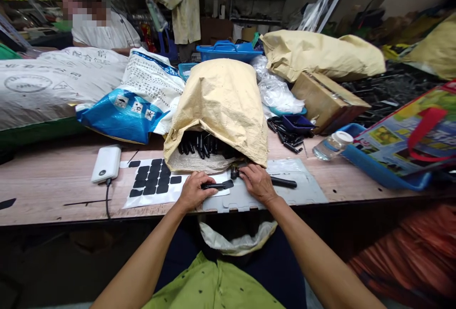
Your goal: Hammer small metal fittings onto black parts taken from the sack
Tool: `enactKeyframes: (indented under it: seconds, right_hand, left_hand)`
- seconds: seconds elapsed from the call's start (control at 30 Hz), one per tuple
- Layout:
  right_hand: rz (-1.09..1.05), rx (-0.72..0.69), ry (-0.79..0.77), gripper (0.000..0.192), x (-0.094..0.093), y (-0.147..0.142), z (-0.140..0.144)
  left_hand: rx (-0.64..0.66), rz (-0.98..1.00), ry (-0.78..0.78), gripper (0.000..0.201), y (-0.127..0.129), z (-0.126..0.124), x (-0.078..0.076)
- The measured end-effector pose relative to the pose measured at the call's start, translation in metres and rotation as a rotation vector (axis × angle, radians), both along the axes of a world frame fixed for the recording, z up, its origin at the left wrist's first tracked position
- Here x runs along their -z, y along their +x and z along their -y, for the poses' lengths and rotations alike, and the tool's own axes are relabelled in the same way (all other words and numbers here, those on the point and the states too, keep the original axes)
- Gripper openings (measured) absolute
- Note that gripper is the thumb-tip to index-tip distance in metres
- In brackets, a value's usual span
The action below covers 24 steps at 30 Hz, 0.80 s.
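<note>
My left hand point(195, 190) is closed on a slim black plastic piece point(213, 186), held low over the table's front edge. A dark flat patch point(228, 184) shows at the piece's right end. My right hand point(257, 182) wraps round a small hammer; its black handle point(285, 182) sticks out to the right and its head point(234, 172) to the left. Under both hands lies a grey board point(302, 190). On the left, a white sheet point(130, 199) carries rows of black square stickers point(151, 176). Just behind the hands, a tan sack point(221, 90) gapes open, showing several black pieces point(201, 145).
A white power bank point(106, 164) with a cable lies left. To the right stand a clear jar point(331, 145), a blue basket point(388, 176) and a wooden box point(326, 100). Full sacks point(320, 55) line the back. An open bag point(238, 246) hangs below the edge. Two people are beyond.
</note>
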State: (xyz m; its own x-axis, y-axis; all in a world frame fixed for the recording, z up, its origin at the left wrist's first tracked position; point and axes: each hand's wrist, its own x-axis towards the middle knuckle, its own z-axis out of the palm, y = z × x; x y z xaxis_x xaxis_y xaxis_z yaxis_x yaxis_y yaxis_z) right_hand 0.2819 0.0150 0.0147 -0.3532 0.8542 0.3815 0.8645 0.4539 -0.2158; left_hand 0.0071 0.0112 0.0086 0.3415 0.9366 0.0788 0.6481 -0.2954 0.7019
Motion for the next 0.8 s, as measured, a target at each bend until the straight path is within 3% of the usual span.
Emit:
enactKeyframes:
  seconds: [0.17,0.47,0.6,0.8]
  right_hand:
    - [-0.14,-0.057,0.018,0.028,-0.024,-0.024,0.019]
    - [-0.209,-0.079,-0.003,0.03,-0.035,-0.063,0.043]
    - [-0.111,-0.082,-0.037,0.027,-0.032,-0.067,0.043]
    - [-0.179,-0.017,-0.002,0.028,-0.034,-0.056,0.044]
  left_hand:
    - [-0.005,-0.005,0.006,0.023,0.0,0.0,0.001]
    - [0.003,0.016,0.045,0.022,-0.001,-0.001,0.006]
    - [-0.003,-0.007,0.044,0.021,-0.001,-0.001,0.005]
    - [-0.009,0.004,0.051,0.02,0.0,0.0,0.005]
